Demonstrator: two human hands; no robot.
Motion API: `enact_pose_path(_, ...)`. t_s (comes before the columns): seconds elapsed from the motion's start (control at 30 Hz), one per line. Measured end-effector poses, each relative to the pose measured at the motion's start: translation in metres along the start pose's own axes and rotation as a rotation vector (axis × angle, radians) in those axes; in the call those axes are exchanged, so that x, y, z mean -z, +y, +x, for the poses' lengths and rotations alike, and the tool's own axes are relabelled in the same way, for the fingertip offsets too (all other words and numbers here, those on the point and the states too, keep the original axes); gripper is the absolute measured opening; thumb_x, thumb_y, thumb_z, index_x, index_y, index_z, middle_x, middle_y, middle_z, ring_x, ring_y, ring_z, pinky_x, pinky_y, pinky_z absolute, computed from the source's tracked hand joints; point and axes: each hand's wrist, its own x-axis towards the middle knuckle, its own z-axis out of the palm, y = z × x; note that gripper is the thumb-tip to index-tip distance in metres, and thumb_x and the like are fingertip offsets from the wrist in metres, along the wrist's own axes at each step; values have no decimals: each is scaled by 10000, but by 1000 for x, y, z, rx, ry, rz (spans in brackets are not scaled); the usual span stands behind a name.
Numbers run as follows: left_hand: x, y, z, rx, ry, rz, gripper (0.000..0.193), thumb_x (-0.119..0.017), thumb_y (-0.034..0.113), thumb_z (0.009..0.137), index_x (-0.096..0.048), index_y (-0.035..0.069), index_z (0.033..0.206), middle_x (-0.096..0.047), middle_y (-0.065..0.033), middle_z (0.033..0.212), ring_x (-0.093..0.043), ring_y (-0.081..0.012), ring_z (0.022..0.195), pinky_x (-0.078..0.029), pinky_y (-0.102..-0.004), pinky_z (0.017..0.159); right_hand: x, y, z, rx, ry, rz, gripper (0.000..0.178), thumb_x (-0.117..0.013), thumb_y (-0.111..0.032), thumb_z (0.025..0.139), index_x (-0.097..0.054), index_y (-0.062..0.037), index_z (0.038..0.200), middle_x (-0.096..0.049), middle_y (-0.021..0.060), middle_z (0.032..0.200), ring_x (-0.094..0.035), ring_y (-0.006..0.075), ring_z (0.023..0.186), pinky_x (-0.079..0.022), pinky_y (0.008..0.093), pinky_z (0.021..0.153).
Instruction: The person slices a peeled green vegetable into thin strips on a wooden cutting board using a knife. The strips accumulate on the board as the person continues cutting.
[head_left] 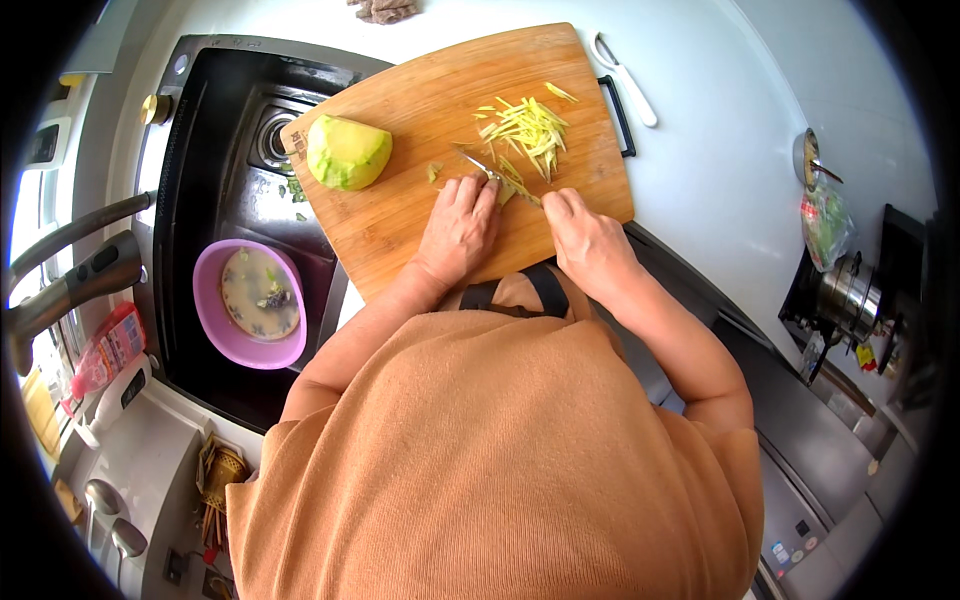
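On the wooden cutting board [430,95] my right hand [592,240] is closed around the handle of a knife [487,170], its blade pointing to the far left. My left hand [460,222] has its fingers bent and pressed together, holding down pale green vegetable slices [507,192] beside the blade; the fingers partly hide them. Beyond the knife lies a loose heap of thin yellow-green shreds [530,130]. A large peeled piece of pale green vegetable [347,152], with a flat cut face, sits at the board's left. A small scrap [433,172] lies near my left fingers.
The board overlaps a black sink [225,215], where a purple basin [207,300] holds cloudy water and a patterned bowl. A white-handled peeler [634,92] lies on the counter right of the board. A pot [850,295] and a bagged vegetable [826,225] stand far right.
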Motion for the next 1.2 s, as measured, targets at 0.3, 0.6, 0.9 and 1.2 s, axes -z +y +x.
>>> enact_pose_path(0.3, -3, -3, -2, 4, -3, -10, 385, -639, 52, 780, -536, -25, 1143, -525, -200, 1107, -499, -348, 949, -425, -410, 853, -11, 5, 7, 45, 129, 55, 218, -519, 43, 807, -424, -23, 992, -531, 158, 906, -627, 374, 729, -537, 447, 584)
enact_pose_path(0.6, -3, -5, -1, 15, 14, 1, 338, -638, 48, 774, -553, -13, 1095, -523, -183, 1031, -488, -335, 917, -423, -402, 818, 8, 3, -4, 33, 25, 6, 253, -528, 61, 782, -428, -28, 997, -516, 154, 896, -621, 368, 686, -535, 441, 559)
enact_pose_path(0.9, -2, -7, -1, -5, -60, 47, 300, -620, 67, 786, -582, -16, 1072, -545, -151, 1021, -502, -304, 903, -438, -376, 803, -14, -4, 10, 40, 56, -50, 208, -515, 34, 806, -425, -33, 981, -511, 159, 890, -628, 363, 679, -540, 442, 562)
enact_pose_path(1.2, 0, -4, 2, 0, 30, -28, 349, -638, 34, 777, -550, -17, 1111, -539, -178, 1049, -503, -331, 927, -436, -400, 828, -5, 2, 12, -47, 167, 93, 148, -513, 1, 867, -424, -33, 980, -555, 170, 935, -615, 393, 714, -520, 463, 583)
